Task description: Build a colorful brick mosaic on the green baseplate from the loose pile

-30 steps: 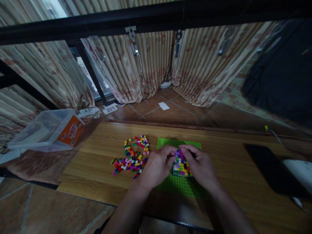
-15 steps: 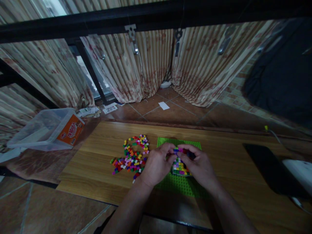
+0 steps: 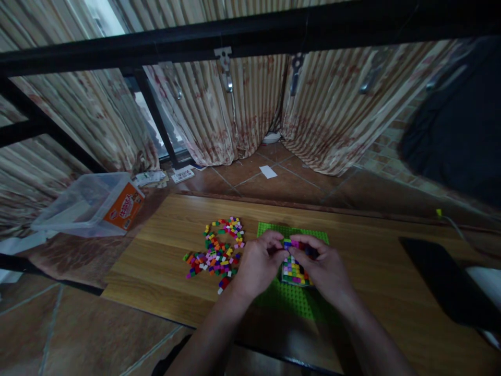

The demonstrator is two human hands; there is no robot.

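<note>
A block of small multicoloured toy bricks (image 3: 293, 272) stands on the green studded baseplate (image 3: 291, 300). At its upper left part, the bent fingertips of my left hand (image 3: 256, 266) are closed on the small bricks. Opposite it, my right hand (image 3: 326, 269) pinches at the same spot, thumb and index finger close to the left thumb. Green, blue and magenta bricks show between the hands. Which single brick lies under the fingertips is hidden. My right hand also covers the right side of the block.
Loose coloured bricks (image 3: 215, 260) lie in a pile left of the baseplate on the wooden table (image 3: 152, 271). A clear plastic bin (image 3: 84, 209) with an orange label sits beyond the table's left end. A flat black object (image 3: 434, 271) lies at the right.
The whole view has shifted slightly, so the table and bricks appear a little further right. Both hands stay at the same part of the block, fingers still closed.
</note>
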